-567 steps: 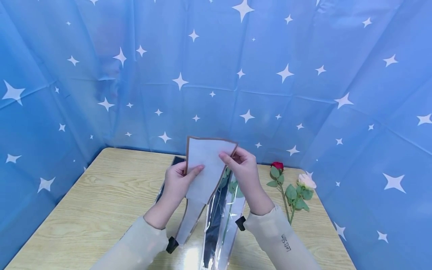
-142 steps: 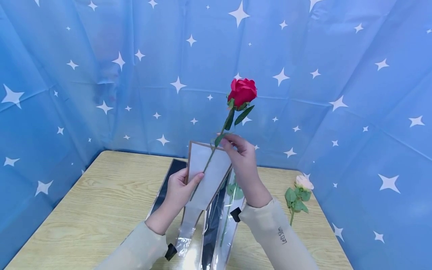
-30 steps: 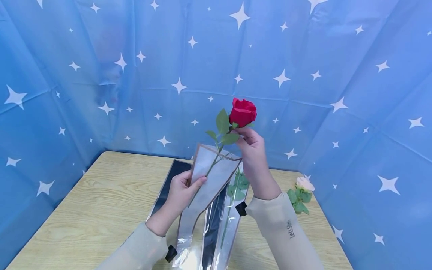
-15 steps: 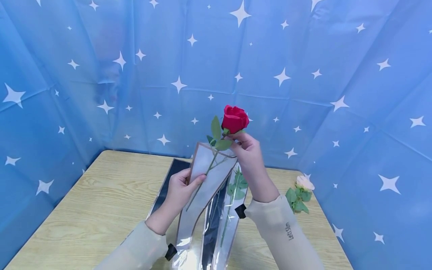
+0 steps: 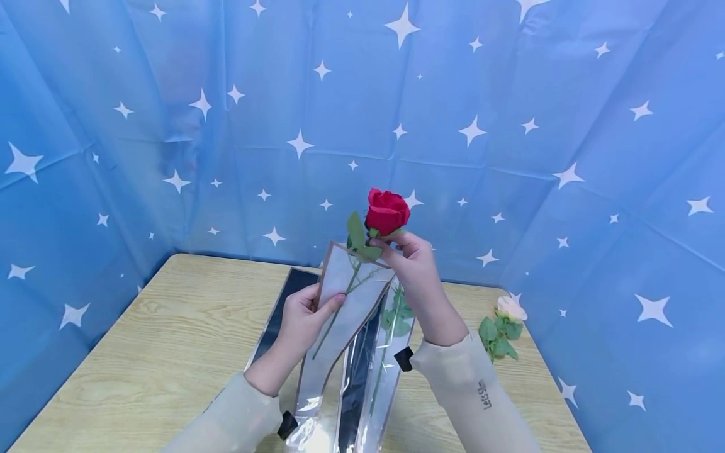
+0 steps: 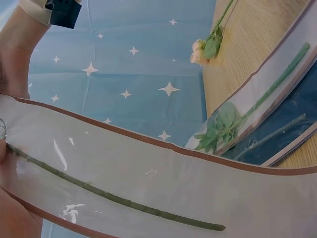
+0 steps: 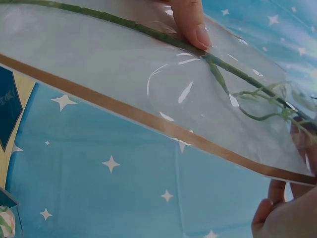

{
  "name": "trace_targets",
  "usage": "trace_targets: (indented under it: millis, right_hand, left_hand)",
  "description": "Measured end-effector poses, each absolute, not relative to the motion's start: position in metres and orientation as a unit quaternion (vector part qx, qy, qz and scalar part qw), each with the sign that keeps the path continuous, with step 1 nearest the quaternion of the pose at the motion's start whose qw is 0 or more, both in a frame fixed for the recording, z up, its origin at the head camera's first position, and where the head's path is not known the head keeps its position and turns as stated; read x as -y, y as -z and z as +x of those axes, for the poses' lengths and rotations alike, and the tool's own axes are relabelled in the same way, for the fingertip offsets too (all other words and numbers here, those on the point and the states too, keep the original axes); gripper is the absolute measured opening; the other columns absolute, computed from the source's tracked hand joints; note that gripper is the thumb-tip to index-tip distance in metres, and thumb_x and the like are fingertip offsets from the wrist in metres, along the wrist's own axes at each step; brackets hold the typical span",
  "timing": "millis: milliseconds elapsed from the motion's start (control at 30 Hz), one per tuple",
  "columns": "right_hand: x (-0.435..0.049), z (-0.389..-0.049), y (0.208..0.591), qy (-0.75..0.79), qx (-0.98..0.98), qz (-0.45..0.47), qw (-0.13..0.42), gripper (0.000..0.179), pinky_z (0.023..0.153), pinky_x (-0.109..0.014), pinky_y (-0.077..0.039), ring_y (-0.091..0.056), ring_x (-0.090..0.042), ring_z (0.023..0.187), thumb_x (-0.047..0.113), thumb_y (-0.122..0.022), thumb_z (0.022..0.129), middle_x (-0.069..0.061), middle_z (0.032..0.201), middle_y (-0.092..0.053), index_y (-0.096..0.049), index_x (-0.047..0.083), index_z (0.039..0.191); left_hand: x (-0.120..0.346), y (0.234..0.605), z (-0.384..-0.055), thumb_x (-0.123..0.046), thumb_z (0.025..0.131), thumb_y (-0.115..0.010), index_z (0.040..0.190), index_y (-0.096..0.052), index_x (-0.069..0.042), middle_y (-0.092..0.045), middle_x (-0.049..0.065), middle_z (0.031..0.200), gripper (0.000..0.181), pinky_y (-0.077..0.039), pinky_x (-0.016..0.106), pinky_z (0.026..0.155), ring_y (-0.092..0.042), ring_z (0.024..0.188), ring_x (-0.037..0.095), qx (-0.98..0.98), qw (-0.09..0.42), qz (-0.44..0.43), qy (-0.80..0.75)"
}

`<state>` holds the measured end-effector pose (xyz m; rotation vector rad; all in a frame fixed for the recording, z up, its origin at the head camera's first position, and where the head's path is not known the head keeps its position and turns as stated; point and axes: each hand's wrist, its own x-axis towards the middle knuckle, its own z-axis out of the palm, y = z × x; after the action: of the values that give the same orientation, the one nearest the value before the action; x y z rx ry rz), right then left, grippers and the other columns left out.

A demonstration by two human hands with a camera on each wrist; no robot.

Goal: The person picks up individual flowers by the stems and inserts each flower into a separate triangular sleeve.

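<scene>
A red rose [image 5: 387,212] stands with its bloom above the mouth of a white, brown-edged flower sleeve [image 5: 362,302]. Its green stem [image 6: 124,201] runs down inside the clear front, the cut end partway along the sleeve. Just under the bloom, my right hand [image 5: 416,267] pinches the stem. My left hand [image 5: 306,318] grips the sleeve at its left side, thumb across the front over the stem and the other fingers hidden behind. Green leaves [image 5: 355,231] hang beside the sleeve's opening, while a side shoot [image 7: 257,116] is tucked inside it.
Under the hands lie a dark sleeve [image 5: 286,299] at left, another dark sleeve [image 5: 359,371] and a white sleeve [image 5: 391,352] with a leafy stem inside. A pale pink rose [image 5: 511,308] rests at the table's right. A blue star-printed curtain [image 5: 260,157] surrounds the table [image 5: 141,352].
Earlier the red rose lay on the table, then my right hand held it over the sleeve. During the last second it has slid down and left, deeper into the sleeve; my left hand stays put.
</scene>
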<state>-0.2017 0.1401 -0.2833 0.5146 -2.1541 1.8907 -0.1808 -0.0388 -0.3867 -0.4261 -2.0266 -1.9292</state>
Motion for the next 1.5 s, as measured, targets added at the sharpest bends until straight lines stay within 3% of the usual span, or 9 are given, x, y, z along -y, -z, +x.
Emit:
trace_targets:
  millis: [400,900,1167,1367,1500]
  right_hand:
    - [-0.141,-0.1985,0.2837,-0.631,0.752,0.16,0.102,0.024,0.083,-0.038,-0.038,-0.044,-0.018,0.098,0.012,-0.064,0.089,0.0,0.1,-0.063,-0.068,0.002,0.11]
    - [-0.1404,-0.1998,0.2837,-0.635,0.742,0.188,0.105,0.023,0.085,-0.038,-0.038,-0.043,-0.018,0.101,0.008,-0.066,0.088,0.004,0.099,-0.064,-0.068,-0.001,0.108]
    - [-0.1405,-0.1992,0.2819,-0.605,0.772,0.178,0.082,0.019,0.097,-0.046,-0.037,-0.045,-0.019,0.116,0.007,-0.061,0.089,-0.009,0.114,-0.062,-0.069,0.002,0.105]
    - [-0.1408,-0.2003,0.2837,-0.6,0.777,0.167,0.094,0.025,0.09,-0.041,-0.034,-0.042,-0.018,0.114,0.012,-0.065,0.087,-0.005,0.12,-0.06,-0.068,0.007,0.112]
    - [-0.1406,-0.2012,0.2842,-0.606,0.771,0.164,0.102,0.03,0.096,-0.044,-0.031,-0.037,-0.015,0.128,0.011,-0.066,0.086,0.001,0.133,-0.054,-0.067,0.007,0.116]
  left_hand:
    - [0.0394,0.3923,-0.1832,-0.017,0.084,-0.072,0.095,-0.071,-0.006,-0.071,0.012,0.08,0.016,-0.048,0.025,0.055,-0.058,0.062,0.01,0.707,0.165,-0.147,0.672]
    - [0.0389,0.3887,-0.183,-0.011,0.084,-0.071,0.09,-0.071,-0.001,-0.066,0.019,0.069,0.013,-0.041,0.022,0.05,-0.049,0.052,0.008,0.704,0.154,-0.127,0.681]
    - [0.0395,0.3922,-0.1851,-0.016,0.084,-0.072,0.091,-0.071,-0.004,-0.068,0.013,0.073,0.014,-0.044,0.024,0.05,-0.053,0.056,0.009,0.702,0.17,-0.137,0.678]
    - [0.0399,0.3926,-0.1848,-0.017,0.083,-0.073,0.092,-0.071,-0.005,-0.069,0.014,0.075,0.015,-0.046,0.024,0.051,-0.056,0.058,0.011,0.698,0.165,-0.132,0.684]
    - [0.0399,0.3923,-0.1843,-0.018,0.084,-0.073,0.091,-0.071,-0.005,-0.067,0.014,0.072,0.015,-0.043,0.023,0.049,-0.052,0.055,0.012,0.699,0.163,-0.134,0.684]
